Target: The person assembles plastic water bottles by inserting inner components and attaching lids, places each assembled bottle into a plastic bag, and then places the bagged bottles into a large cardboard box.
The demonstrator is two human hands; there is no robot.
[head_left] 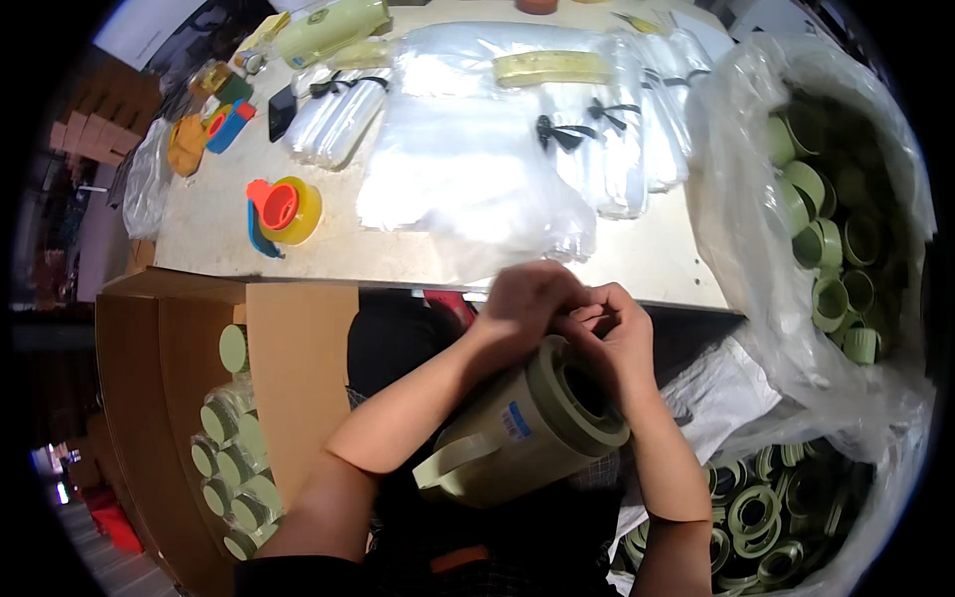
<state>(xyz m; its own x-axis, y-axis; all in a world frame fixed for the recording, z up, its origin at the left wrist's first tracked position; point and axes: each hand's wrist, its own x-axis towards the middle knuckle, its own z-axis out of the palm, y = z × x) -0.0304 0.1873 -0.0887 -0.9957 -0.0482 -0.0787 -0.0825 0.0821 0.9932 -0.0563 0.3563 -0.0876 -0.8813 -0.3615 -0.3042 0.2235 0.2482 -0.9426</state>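
A pale green jug (497, 448) with a handle and a small blue label rests tilted on my lap, its open round top toward my right wrist. Just beyond that top, at the table's front edge, my left hand (532, 301) and my right hand (619, 333) meet with fingers curled and pinched together. Whatever they pinch is too small or hidden to make out. A stack of clear plastic bags (448, 169) lies flat on the table, its loose near corner reaching close to my left hand.
Tied bundles of clear bags (624, 164) lie beside the stack. A yellow tape roll with a red piece (288, 209) sits at left. An open carton (303, 378) holds wrapped green cylinders. At right, plastic-lined containers hold green cups (818, 244) and green rings (754, 512).
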